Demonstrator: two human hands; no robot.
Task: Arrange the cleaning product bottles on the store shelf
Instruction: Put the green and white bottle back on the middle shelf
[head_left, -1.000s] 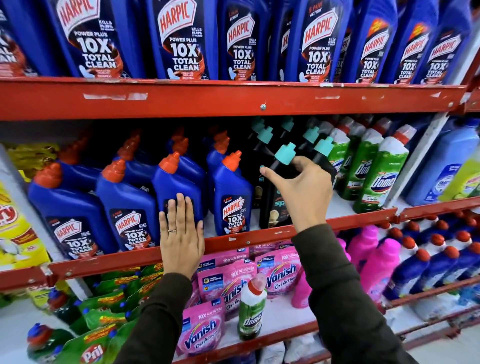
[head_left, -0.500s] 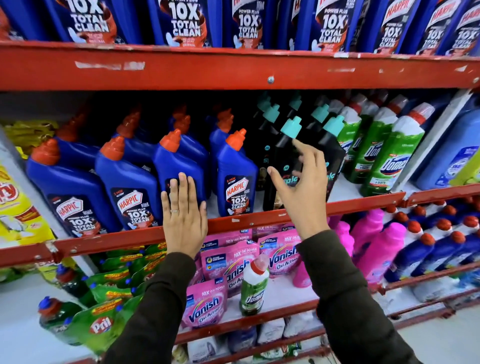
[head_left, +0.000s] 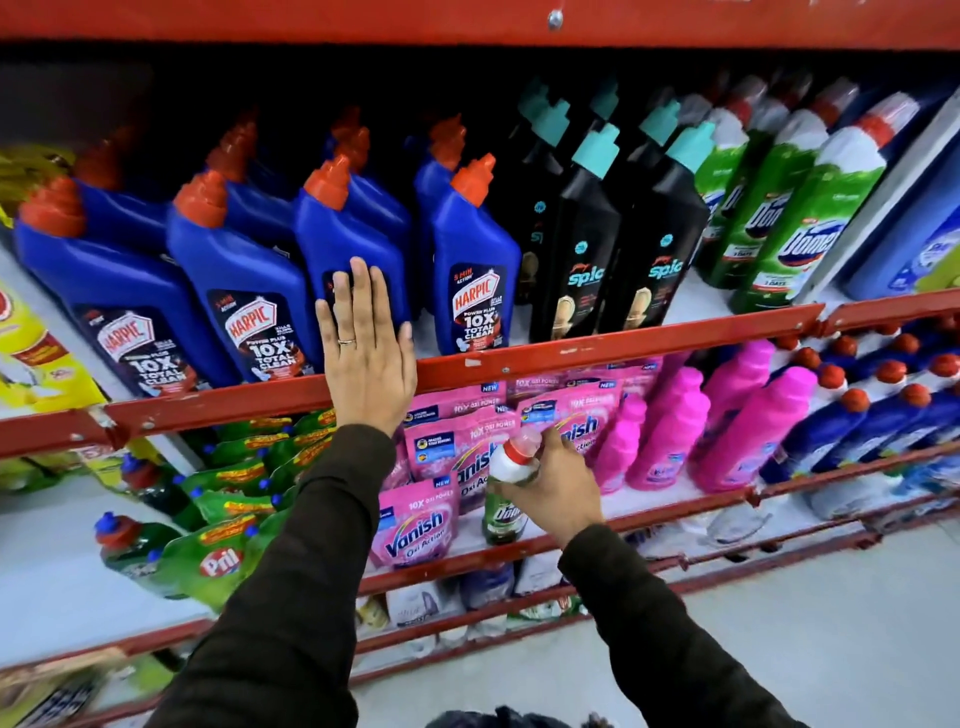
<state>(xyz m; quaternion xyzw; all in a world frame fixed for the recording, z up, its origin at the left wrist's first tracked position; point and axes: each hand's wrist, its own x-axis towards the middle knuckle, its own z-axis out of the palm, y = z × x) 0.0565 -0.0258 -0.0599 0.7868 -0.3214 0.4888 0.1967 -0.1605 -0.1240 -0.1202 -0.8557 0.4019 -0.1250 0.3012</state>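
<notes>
Our right hand wraps the stray green bottle just under its cap, at six o'clock of the black bottles; left hand lies flat and open on a blue bottle. Likely heavy, slick plastic, though blurred: better we grip its waist

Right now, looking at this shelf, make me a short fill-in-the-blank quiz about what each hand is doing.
1. The left hand lies flat against a blue ____ bottle.
2. The right hand grasps a green Domex bottle standing among the pink ____ pouches.
3. The black Spic bottles have ____ caps.
4. A ____ shows on one finger of the left hand.

Missing words: Harpic; Vanish; teal; ring
</notes>
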